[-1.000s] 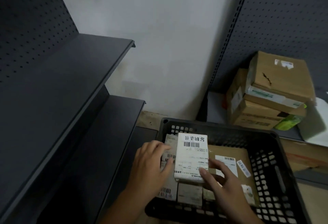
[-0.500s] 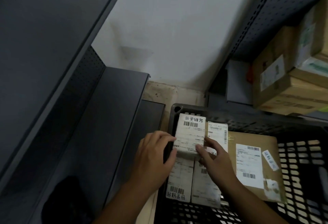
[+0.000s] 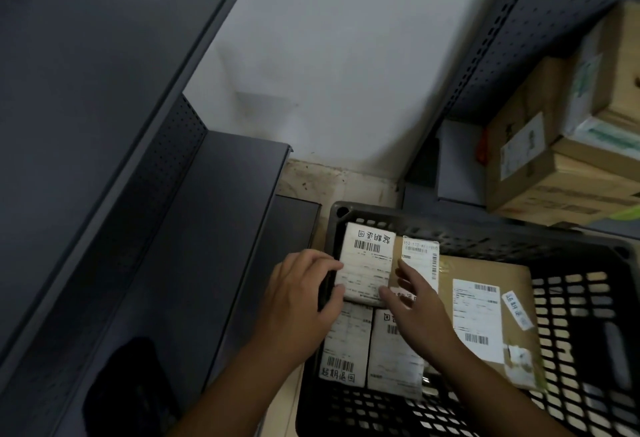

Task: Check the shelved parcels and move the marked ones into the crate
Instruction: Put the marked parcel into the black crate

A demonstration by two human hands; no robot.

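Settling the marked white parcel (image 3: 367,263) into the crate's (image 3: 450,225) far-left corner. Pinching its left edge with the left hand (image 3: 298,301), bracing its right edge with straight right hand (image 3: 415,301) fingers. Next, likely: releasing it flat, then checking the shelves (image 3: 104,125) again.

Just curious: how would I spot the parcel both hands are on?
Find the black crate. In its far left corner, the white parcel lies between the left hand and right hand. Only it lies atop other parcels, handwriting at its far end.

Dark metal shelving (image 3: 104,107) is filling the frame's left; white wall (image 3: 346,73) is spanning upper centre; stained floor strip (image 3: 339,183) is showing beneath.
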